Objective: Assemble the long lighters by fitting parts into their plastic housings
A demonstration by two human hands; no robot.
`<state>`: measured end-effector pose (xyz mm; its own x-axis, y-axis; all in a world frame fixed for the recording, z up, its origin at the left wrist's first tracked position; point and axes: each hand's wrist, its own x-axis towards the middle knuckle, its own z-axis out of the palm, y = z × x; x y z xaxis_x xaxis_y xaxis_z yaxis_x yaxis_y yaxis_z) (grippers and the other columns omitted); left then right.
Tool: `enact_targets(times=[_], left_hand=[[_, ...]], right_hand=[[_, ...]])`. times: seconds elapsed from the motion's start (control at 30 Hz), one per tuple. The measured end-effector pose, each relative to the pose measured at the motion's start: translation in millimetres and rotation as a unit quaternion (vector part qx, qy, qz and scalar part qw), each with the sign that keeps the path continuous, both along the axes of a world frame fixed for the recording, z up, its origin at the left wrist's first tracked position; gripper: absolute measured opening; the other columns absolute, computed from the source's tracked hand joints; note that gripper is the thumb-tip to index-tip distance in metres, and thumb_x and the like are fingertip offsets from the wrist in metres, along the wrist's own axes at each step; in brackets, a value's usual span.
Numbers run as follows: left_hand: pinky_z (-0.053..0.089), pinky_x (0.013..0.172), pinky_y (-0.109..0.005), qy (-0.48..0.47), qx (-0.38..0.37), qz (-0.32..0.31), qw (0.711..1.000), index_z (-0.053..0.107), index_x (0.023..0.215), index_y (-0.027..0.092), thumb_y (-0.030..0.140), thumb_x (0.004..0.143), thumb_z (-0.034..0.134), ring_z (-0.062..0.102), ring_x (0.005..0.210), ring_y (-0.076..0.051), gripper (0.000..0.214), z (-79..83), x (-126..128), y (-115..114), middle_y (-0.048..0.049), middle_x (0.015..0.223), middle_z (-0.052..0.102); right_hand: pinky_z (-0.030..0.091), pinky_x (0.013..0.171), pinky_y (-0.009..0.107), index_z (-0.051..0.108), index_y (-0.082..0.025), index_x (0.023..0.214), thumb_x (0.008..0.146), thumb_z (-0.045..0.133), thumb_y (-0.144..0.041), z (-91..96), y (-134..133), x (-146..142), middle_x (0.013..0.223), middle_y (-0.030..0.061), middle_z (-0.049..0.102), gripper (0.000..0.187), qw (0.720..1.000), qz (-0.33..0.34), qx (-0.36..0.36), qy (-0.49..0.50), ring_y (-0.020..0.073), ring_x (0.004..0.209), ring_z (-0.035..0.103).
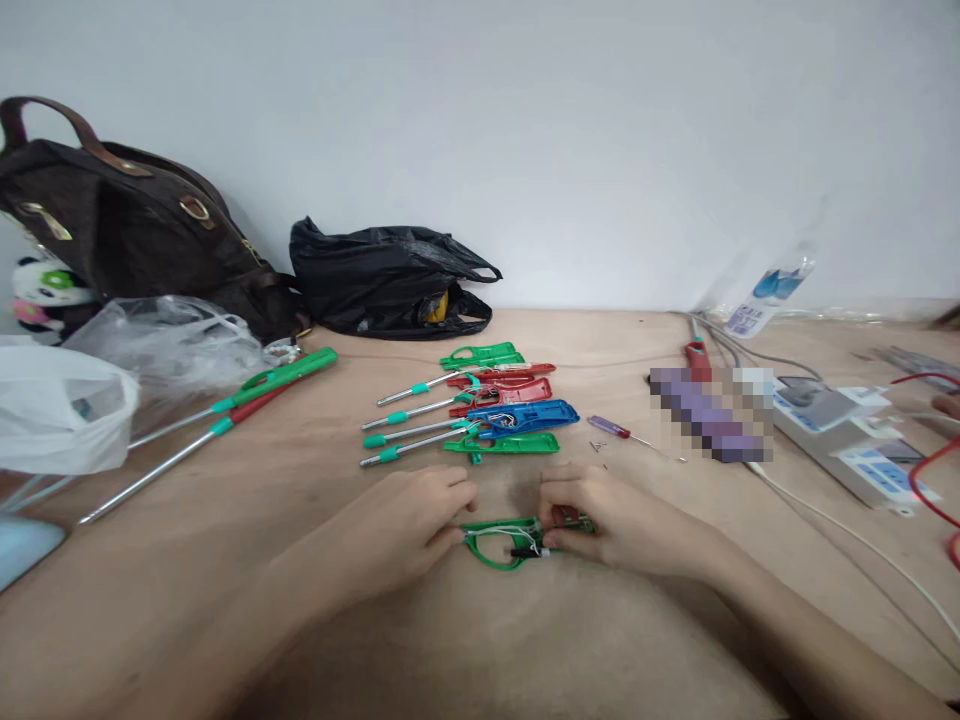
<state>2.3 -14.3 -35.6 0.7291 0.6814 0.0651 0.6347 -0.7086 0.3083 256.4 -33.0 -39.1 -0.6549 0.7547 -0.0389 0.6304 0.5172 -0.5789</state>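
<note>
An opened green lighter shell (pixel 495 524) with a trigger loop lies on the table before me. Thin white wires run along it, and a small black and white cylinder (pixel 529 552) sits by its right part. My left hand (pixel 420 515) pinches the shell's left end between thumb and fingers. From the right, my right hand (pixel 600 510) has its fingers closed on the shell's other end; its fingertips partly hide what they grip. Just beyond lie several opened gas lighters, among them a blue lighter (pixel 529 418) and a green shell half (pixel 517 444), with metal tubes pointing left.
A small screwdriver (pixel 609 427) and tiny screws (pixel 598 445) lie right of the lighters. Two assembled lighters (pixel 289 375) rest at left near plastic bags (pixel 60 405). Behind are a backpack (pixel 165 220) and black bag (pixel 382 280). A power strip (pixel 847 445) and cables occupy the right.
</note>
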Motion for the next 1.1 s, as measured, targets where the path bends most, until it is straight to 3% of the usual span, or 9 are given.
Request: enact_targets(times=[0.13,0.4,0.67,0.77,0.93,1.1], left_hand=[[0.04,0.065,-0.028,0.042,-0.032,-0.051,0.997,0.056,0.083,0.019,0.014,0.087,0.042,0.056,0.079,-0.019,0.016,2.7,13.8,-0.5,-0.0028,0.091,0.059],[0.043,0.071,-0.03,0.02,0.004,-0.085,0.996,0.058,0.089,0.019,0.016,0.089,0.045,0.054,0.086,-0.021,0.014,-5.7,21.9,-1.6,-0.0045,0.093,0.059],[0.044,0.072,-0.031,-0.019,0.058,0.04,0.997,0.061,0.088,0.02,0.016,0.09,0.041,0.059,0.084,-0.02,0.021,-5.7,-1.7,26.0,-0.0041,0.09,0.065],[0.041,0.066,-0.03,0.032,0.072,0.062,0.995,0.063,0.083,0.021,0.015,0.088,0.045,0.06,0.079,-0.02,0.02,-7.1,-10.0,33.6,-0.0025,0.084,0.067],[0.041,0.066,-0.03,0.136,0.056,0.063,0.987,0.066,0.092,0.021,0.016,0.085,0.053,0.062,0.084,-0.023,0.016,-3.6,-11.3,35.7,-0.0036,0.093,0.068],[0.037,0.061,-0.029,0.18,0.058,0.091,0.978,0.062,0.076,0.018,0.01,0.083,0.049,0.06,0.074,-0.022,0.017,0.2,-9.2,37.2,-0.0052,0.081,0.065]], right_hand=[[0.036,0.065,0.025,0.055,-0.019,0.078,0.074,0.07,-0.016,-2.1,-3.9,-2.6,0.084,-0.0014,0.058,0.016,0.999,0.032,0.0,-0.012,0.0148,0.077,0.053],[0.037,0.066,0.024,0.054,-0.019,0.077,0.074,0.059,-0.006,-4.8,-3.5,-3.7,0.083,-0.0006,0.057,0.014,0.999,0.035,-0.001,0.005,0.0143,0.076,0.052],[0.035,0.063,0.025,0.055,-0.019,0.079,0.075,0.056,-0.007,-3.9,-3.3,-4.5,0.081,-0.0004,0.059,0.013,1.0,0.02,0.012,-0.013,0.0143,0.073,0.052],[0.036,0.063,0.026,0.055,-0.019,0.079,0.077,0.057,-0.009,-3.3,-3.2,-5.2,0.083,0.0008,0.061,0.01,0.999,0.019,0.026,-0.025,0.0155,0.074,0.054],[0.034,0.062,0.025,0.056,-0.018,0.079,0.077,0.059,-0.01,-1.6,-3.4,-5.7,0.081,0.0008,0.061,0.009,0.999,0.014,0.034,-0.032,0.015,0.072,0.053],[0.033,0.061,0.025,0.055,-0.018,0.078,0.078,0.059,-0.01,0.1,-3.6,-5.5,0.081,0.0004,0.06,0.01,0.999,0.012,0.037,-0.032,0.0147,0.071,0.053]])
